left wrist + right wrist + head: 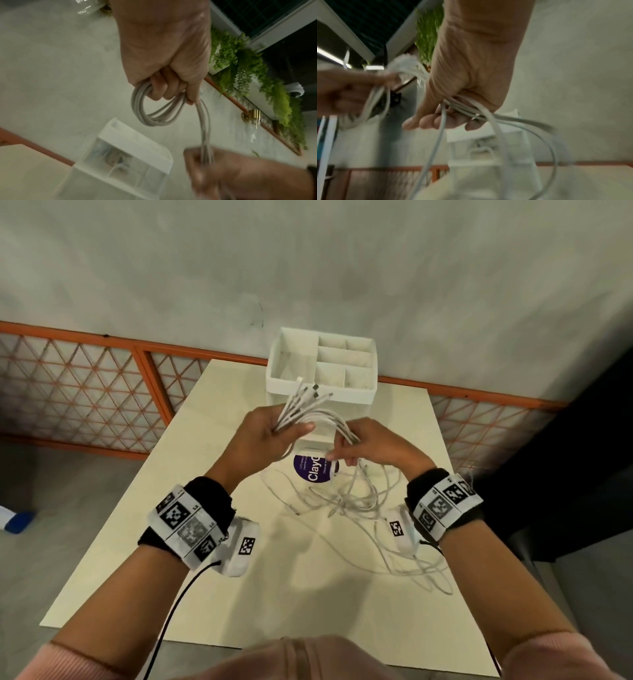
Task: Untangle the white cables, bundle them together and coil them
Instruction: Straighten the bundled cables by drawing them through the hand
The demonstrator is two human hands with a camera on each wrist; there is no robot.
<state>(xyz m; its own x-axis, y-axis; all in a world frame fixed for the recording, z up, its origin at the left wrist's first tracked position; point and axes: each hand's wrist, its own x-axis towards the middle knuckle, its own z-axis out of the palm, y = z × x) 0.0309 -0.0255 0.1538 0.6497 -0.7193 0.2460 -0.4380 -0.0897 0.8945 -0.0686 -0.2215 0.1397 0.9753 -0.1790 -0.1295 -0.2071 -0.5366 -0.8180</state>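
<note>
Above the table [144, 559], both hands held the cables [318, 419] before the organizer [322, 364] at its far edge, slack trailing to the right.

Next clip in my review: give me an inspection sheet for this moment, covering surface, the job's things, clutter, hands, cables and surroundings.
Surface: cream table, bare at the near left.
Job's things: white cables, connector ends gathered and fanning out above the left hand; the bundle arcs across to the right hand, and loose lengths trail tangled on the table.
Clutter: white compartment organizer at the far edge; purple round label below the hands.
Hands: left hand grips the bundle near the connectors; right hand holds the strands farther along.
Cables: black wire runs from the left wristband.
Surroundings: orange lattice railing, grey wall; hanging plants in the left wrist view.
</note>
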